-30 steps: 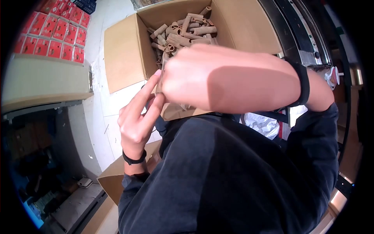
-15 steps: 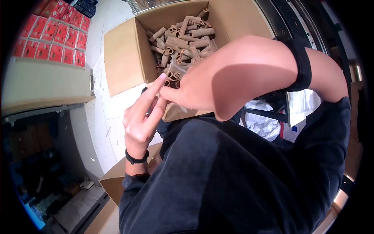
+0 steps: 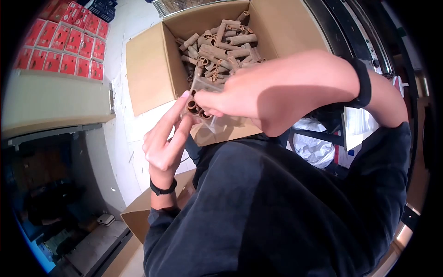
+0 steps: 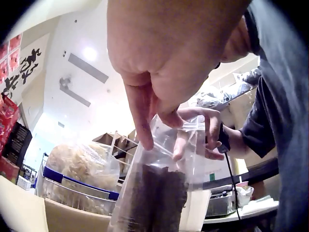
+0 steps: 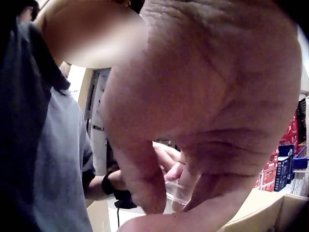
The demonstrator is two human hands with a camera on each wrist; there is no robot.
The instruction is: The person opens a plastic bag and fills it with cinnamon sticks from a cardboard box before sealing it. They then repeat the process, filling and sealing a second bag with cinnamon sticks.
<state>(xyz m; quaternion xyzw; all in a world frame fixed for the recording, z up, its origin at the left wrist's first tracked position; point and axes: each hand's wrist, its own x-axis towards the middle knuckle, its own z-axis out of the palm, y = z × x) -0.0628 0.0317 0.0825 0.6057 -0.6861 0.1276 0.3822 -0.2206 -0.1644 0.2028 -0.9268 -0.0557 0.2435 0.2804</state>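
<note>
A clear zip-top plastic bag point(image 4: 195, 162) stands upright between the two hands, holding several brown cinnamon sticks point(image 4: 159, 198). In the head view the rolled ends of these sticks point(image 3: 194, 107) show at the bag's mouth. My left hand point(image 3: 162, 141) grips the bag from the left, its index finger stretched along the side. From the right, my right hand point(image 3: 247, 94) holds the opposite edge, fingers bent over the rim in the left wrist view. Just beyond, a pile of loose cinnamon sticks point(image 3: 221, 46) lies in an open cardboard box point(image 3: 152, 69).
Stacked red packs point(image 3: 60, 44) are at the far left. A dark metal frame point(image 3: 355, 37) runs along the right, with crumpled white plastic point(image 3: 314, 143) below it. Another cardboard box point(image 3: 138, 210) sits by the left forearm. Past the box is a wire basket with a blue rail point(image 4: 53, 175).
My right hand has drawn back to the right and lower, uncovering the bag's mouth and the stick ends. More of the pile shows. My left hand stays nearly in place.
</note>
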